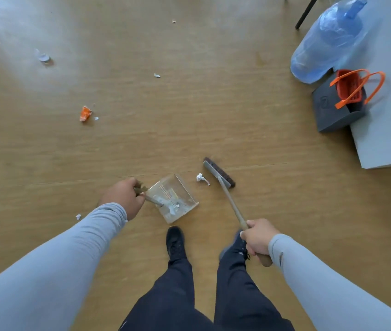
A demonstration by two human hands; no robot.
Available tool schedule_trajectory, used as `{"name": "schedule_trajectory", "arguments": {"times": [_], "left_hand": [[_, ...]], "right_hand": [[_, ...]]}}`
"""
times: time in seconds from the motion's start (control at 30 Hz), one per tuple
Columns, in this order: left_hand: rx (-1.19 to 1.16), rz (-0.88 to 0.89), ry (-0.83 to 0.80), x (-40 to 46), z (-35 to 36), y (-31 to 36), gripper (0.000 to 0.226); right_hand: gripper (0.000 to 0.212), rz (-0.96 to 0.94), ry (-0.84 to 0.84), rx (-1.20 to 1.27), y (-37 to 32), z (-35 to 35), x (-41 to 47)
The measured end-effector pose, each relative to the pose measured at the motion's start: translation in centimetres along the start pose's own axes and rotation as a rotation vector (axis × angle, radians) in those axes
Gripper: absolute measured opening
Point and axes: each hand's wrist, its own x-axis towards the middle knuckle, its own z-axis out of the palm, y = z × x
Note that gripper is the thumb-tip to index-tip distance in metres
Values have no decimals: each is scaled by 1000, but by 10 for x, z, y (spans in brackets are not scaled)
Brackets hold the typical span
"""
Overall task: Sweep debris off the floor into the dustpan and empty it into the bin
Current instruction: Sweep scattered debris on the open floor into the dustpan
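Note:
My left hand [123, 198] grips the handle of a clear dustpan [177, 187] that rests on the wooden floor with pale scraps inside. My right hand [258, 237] grips the wooden handle of a broom [231, 203]; its dark brush head [218, 172] touches the floor right of the pan. A crumpled white paper [201, 179] lies between the brush and the pan's mouth. Farther off lie an orange wrapper [85, 113], a small white bit [157, 75], a pale scrap [42, 57] and a tiny piece [78, 216] by my left sleeve.
A grey bin [332, 113] holding an orange basket [354, 87] stands at the right beside a big blue water bottle [325, 44] and a grey wall or panel [385, 130]. A dark chair leg [306, 13] is at the top right. My feet [176, 242] stand behind the dustpan.

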Motion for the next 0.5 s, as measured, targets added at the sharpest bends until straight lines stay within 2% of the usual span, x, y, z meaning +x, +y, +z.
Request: {"name": "schedule_trajectory", "arguments": {"times": [0.1, 0.23, 0.4, 0.5], "left_hand": [[-27, 12, -14, -8, 3, -14, 23], [-40, 46, -26, -19, 13, -18, 22], [-53, 15, -99, -14, 13, -21, 33], [-105, -7, -157, -8, 14, -22, 37]], "right_hand": [[59, 35, -88, 42, 12, -18, -20], [53, 41, -87, 176, 31, -56, -51], [52, -14, -3, 12, 20, -23, -39], [62, -1, 1, -67, 1, 13, -21]]}}
